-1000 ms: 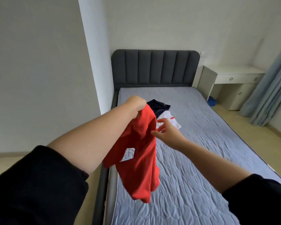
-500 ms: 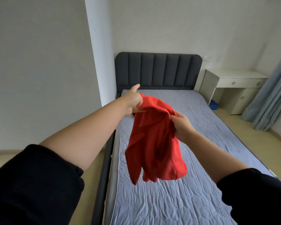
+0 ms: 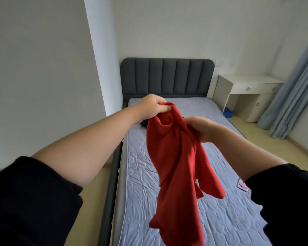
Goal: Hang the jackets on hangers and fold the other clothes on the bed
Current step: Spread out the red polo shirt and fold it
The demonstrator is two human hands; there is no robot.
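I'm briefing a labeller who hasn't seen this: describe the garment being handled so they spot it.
Find the bed with the dark padded headboard. Above it, the left hand and right hand grip the red garment between them. It is the only bright red thing in view, hanging crumpled in the air rather than lying flat.

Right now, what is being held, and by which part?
The red garment. The left hand grips its bunched top edge; the right hand grips a fold just below and to the right. The rest hangs free above the bed.
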